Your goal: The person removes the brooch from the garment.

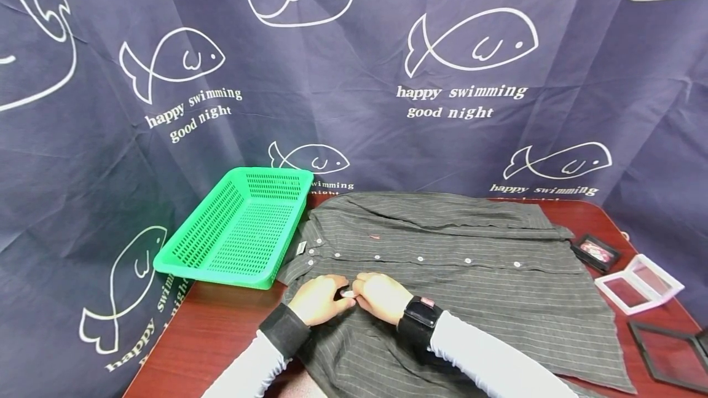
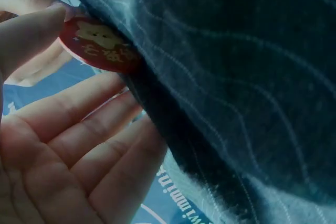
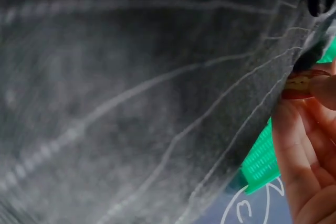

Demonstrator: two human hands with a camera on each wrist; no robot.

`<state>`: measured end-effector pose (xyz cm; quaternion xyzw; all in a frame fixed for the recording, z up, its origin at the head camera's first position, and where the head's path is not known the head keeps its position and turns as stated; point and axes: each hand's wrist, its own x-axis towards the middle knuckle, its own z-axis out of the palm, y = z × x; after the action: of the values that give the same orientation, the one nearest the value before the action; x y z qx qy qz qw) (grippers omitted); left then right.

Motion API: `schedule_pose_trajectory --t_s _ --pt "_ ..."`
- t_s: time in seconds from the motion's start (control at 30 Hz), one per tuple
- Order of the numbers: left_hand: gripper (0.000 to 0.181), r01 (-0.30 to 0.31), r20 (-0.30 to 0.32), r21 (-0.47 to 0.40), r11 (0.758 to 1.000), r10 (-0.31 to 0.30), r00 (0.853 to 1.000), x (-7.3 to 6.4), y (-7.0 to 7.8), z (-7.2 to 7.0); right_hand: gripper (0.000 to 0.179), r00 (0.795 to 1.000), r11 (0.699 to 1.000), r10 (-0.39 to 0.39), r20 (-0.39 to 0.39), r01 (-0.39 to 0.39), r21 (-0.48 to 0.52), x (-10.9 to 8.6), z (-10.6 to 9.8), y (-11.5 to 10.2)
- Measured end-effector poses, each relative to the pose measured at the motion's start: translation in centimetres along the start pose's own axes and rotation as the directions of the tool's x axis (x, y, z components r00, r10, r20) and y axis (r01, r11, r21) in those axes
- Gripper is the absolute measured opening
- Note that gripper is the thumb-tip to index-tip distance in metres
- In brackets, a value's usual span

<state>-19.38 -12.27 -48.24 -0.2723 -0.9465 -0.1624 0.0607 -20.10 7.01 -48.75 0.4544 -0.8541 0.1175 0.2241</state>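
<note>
A dark grey pinstriped shirt (image 1: 453,300) lies spread out, collar to the left, with a row of pale buttons. Over its front, below the button row, my two hands meet. Thumb and fingers of my left hand (image 1: 322,300) pinch a round red badge (image 2: 102,45) with a yellow figure and lettering, right at a fold of the cloth. My right hand (image 1: 381,296) pinches at the badge from the other side, its fingers curled. In the right wrist view, the badge (image 3: 298,85) shows under a thumb beside the striped cloth. Its back is hidden.
An open green plastic basket (image 1: 251,278) stands left of the collar on the red-brown table (image 1: 199,336). Along the right edge lie a small black case with a picture (image 1: 597,252), a pale pink hinged frame (image 1: 638,284) and a black frame (image 1: 669,379). A patterned curtain (image 1: 354,91) hangs behind.
</note>
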Motion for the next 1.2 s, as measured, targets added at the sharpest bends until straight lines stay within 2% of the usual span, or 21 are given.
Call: schedule_pose_trajectory --t_s 0.2,0.43,0.57,1.0,1.2 --pt "0.037 -0.010 -0.041 -0.019 1.000 0.010 0.999 0.03 -0.09 -0.60 0.015 0.996 0.989 0.083 0.030 -0.086 0.117 0.24 -0.14 0.27" --pt "0.020 -0.028 -0.091 -0.053 0.998 0.023 0.996 0.22 -0.25 -0.61 0.011 0.988 0.963 0.148 0.034 -0.152 0.221 0.36 -0.59 0.46" --pt "0.011 -0.029 -0.099 -0.057 0.998 0.023 0.995 0.27 -0.29 -0.64 0.010 0.985 0.954 0.168 0.032 -0.170 0.245 0.42 -0.55 0.59" --pt "0.011 -0.050 -0.139 -0.019 0.999 0.047 0.989 0.22 -0.68 -0.30 0.008 0.972 0.928 0.229 0.055 -0.235 0.289 0.61 -0.40 0.70" --pt "0.010 -0.044 -0.133 -0.027 0.999 0.040 0.990 0.23 -0.76 -0.37 0.008 0.951 0.890 0.287 0.112 -0.309 0.337 0.78 -0.76 0.89"
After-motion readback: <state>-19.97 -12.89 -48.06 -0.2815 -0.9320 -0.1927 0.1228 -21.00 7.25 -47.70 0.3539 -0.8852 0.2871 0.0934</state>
